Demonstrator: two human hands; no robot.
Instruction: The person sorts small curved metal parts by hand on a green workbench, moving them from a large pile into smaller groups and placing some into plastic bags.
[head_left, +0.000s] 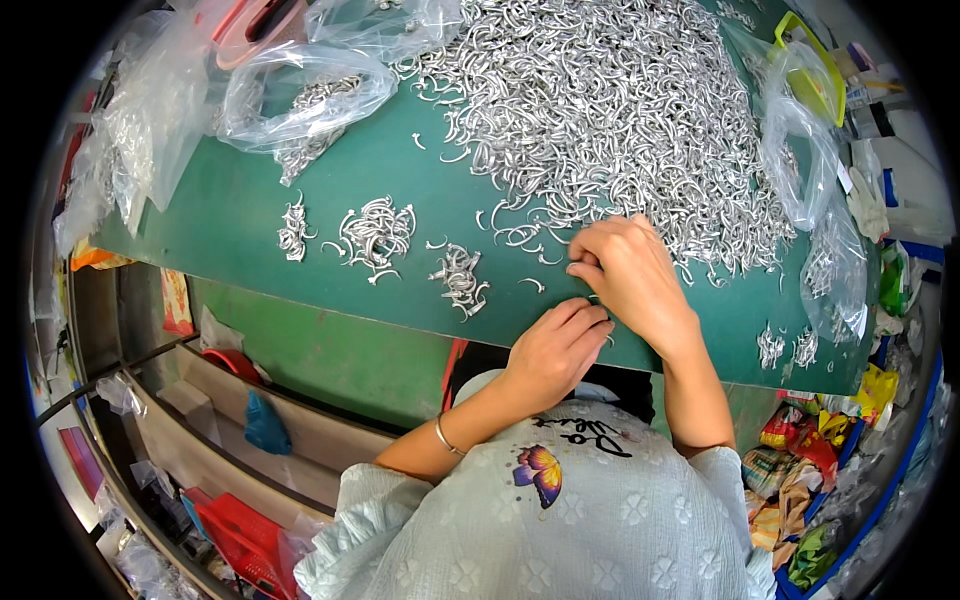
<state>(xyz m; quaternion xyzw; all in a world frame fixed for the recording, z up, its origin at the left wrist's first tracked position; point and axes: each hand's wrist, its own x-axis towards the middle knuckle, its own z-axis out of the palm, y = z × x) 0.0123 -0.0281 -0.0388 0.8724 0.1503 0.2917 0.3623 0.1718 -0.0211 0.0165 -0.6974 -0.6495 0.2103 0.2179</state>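
A large heap of small curved silver metal pieces (600,100) covers the far middle and right of the green table (230,200). My right hand (635,280) is at the heap's near edge, its fingers curled inward and closed; what they hold, if anything, is hidden. Just nearer to me, my left hand (560,350) is closed at the table's front edge, fingers pressed together. A bit of silver shows by its fingertips, too small to make out. Left of my hands lie a small pile (460,278), a larger pile (378,232) and a narrow pile (293,228) of the same pieces.
Clear plastic bags (305,95) with silver pieces lie at the far left; another bag (835,270) lies at the right. A yellow-green basket (812,75) is at the far right. Two small piles (787,346) sit near the right front corner. Below left is a drawer-like trough (300,440).
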